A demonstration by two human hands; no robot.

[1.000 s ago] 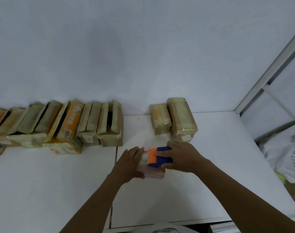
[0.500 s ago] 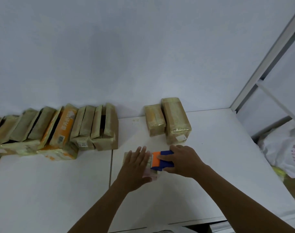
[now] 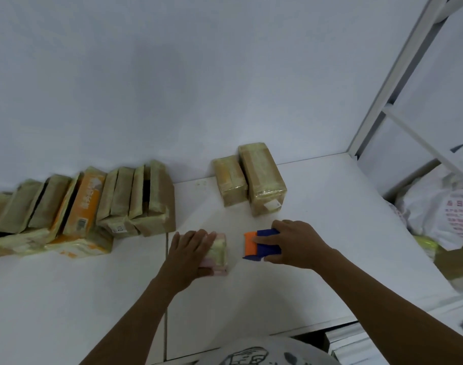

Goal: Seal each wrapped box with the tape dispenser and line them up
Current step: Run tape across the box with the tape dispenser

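One small wrapped box (image 3: 220,252) is lain on the white table (image 3: 343,272) before a white wall (image 3: 225,75), covered by the flat, extended fingers of the left hand (image 3: 189,255). Just beside it, not touching, the tape dispenser (image 3: 262,245) is gripped by the right hand (image 3: 296,243), its length set crosswise, its orange end pointed at the box.

One head-worn camera sits close above the near edge of the counter (image 3: 330,285), looking forward and down toward the far wall (image 3: 198,75).
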